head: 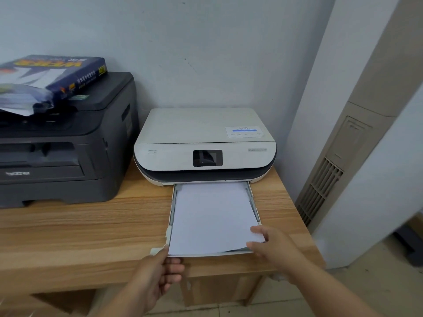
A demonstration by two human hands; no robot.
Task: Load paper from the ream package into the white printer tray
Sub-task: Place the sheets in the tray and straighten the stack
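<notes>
Paper stack (211,216) lay in the white printer tray (251,195) near the counter (80,225) front edge | step: seating and squaring | left hand (158,274) pinched the near-left corner, right hand (272,247) clasped the near-right corner | next, likely: push stack in, then close tray.

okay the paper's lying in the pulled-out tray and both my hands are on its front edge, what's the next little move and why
Probably nudge the paper stack left and flat with your right hand: its near right corner looks skewed, riding over the tray rim, while your left hand steadies the other corner. Squared paper should let the tray slide into the white printer.
</notes>
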